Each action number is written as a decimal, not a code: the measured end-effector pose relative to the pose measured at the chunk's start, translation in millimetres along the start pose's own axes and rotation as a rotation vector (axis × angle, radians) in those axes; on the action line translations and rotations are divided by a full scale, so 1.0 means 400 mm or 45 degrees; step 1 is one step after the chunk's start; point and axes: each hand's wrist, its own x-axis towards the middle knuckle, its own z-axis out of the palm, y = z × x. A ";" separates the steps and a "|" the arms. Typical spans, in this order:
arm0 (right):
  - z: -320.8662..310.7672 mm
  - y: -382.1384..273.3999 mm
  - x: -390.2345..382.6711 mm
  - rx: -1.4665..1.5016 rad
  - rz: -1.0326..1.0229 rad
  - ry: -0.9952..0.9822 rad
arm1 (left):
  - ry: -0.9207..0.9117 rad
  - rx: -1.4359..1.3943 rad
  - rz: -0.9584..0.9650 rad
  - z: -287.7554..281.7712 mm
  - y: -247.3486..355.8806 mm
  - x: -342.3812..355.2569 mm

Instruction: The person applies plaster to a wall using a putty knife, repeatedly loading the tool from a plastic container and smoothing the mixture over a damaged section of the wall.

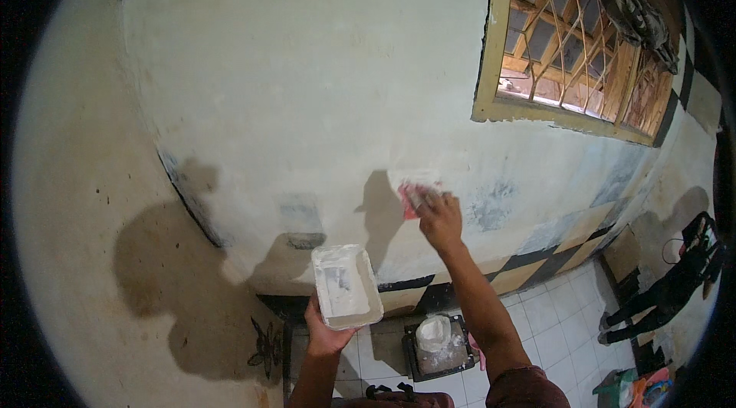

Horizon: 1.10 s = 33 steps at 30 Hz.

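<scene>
Pink scraper (409,207) touches patchy wall (307,101) above floor tiles (543,321).

Up and right of the grip, a barred window (579,55) is showing. Farther right, a dark-clothed person (665,284) is standing; lower right, a green container (611,393) is resting.

Right fingers (428,203) raised (left forearm (315,377) lower).

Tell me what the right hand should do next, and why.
Perhaps slide the flat pink scraper in the right hand toward the blotchy grey patch on the whitish wall, because that patch is nearby and looks darker than the pale area around it.
</scene>
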 end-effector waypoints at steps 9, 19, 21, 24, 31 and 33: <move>0.015 0.104 0.113 0.035 0.303 0.104 | 0.070 0.090 0.015 0.039 -0.028 -0.007; -0.075 0.055 0.249 -0.001 0.187 0.259 | 0.090 -0.066 -0.028 0.008 -0.004 0.007; -0.078 0.073 0.294 0.019 0.206 0.253 | 0.092 -0.085 -0.025 0.019 -0.011 0.003; 0.043 0.114 0.141 0.069 0.046 -0.032 | 0.081 0.042 -0.029 0.038 -0.041 0.003; -0.010 0.021 0.101 0.008 -0.166 -0.183 | 0.082 -0.128 -0.144 0.001 0.003 -0.008; -0.050 0.056 0.186 -0.011 -0.122 0.045 | 0.117 -0.124 -0.124 0.012 0.002 -0.009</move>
